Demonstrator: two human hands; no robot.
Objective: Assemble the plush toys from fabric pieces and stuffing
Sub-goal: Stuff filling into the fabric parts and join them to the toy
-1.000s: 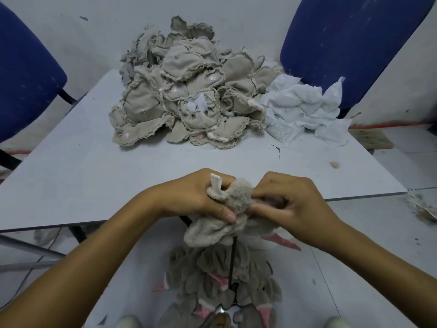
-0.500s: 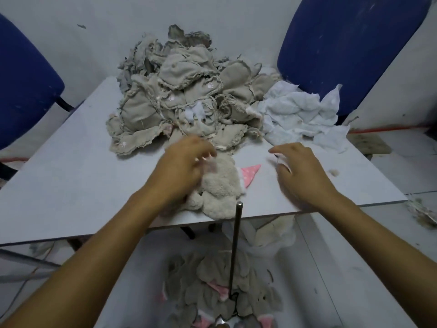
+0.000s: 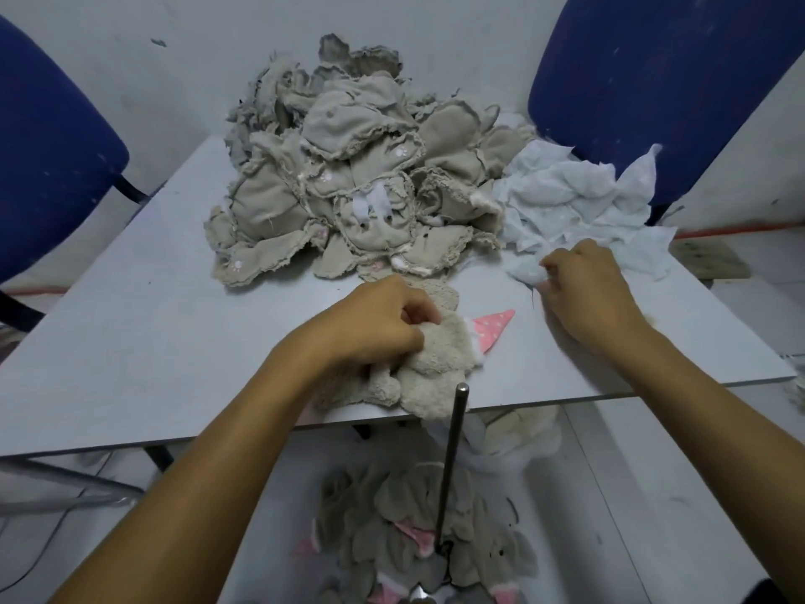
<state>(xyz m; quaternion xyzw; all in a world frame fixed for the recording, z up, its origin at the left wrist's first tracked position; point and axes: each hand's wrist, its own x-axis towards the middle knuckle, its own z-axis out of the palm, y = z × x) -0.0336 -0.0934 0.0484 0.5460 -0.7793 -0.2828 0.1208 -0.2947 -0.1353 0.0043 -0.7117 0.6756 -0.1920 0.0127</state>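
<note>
A beige plush toy with a pink dotted cone hat lies at the near edge of the grey table. My left hand grips its upper part with curled fingers. My right hand is further right and pinches the near edge of the white stuffing fabric pile. A big heap of beige inside-out fabric skins fills the table's far middle.
A thin metal rod stands upright just in front of the table edge. Below it on the floor lie several finished grey-beige plush toys. Blue chairs stand at the far left and far right.
Both hands lifted from below the table edge and put the plush toy on the table. My right hand let go of it and moved right to the white pile.
</note>
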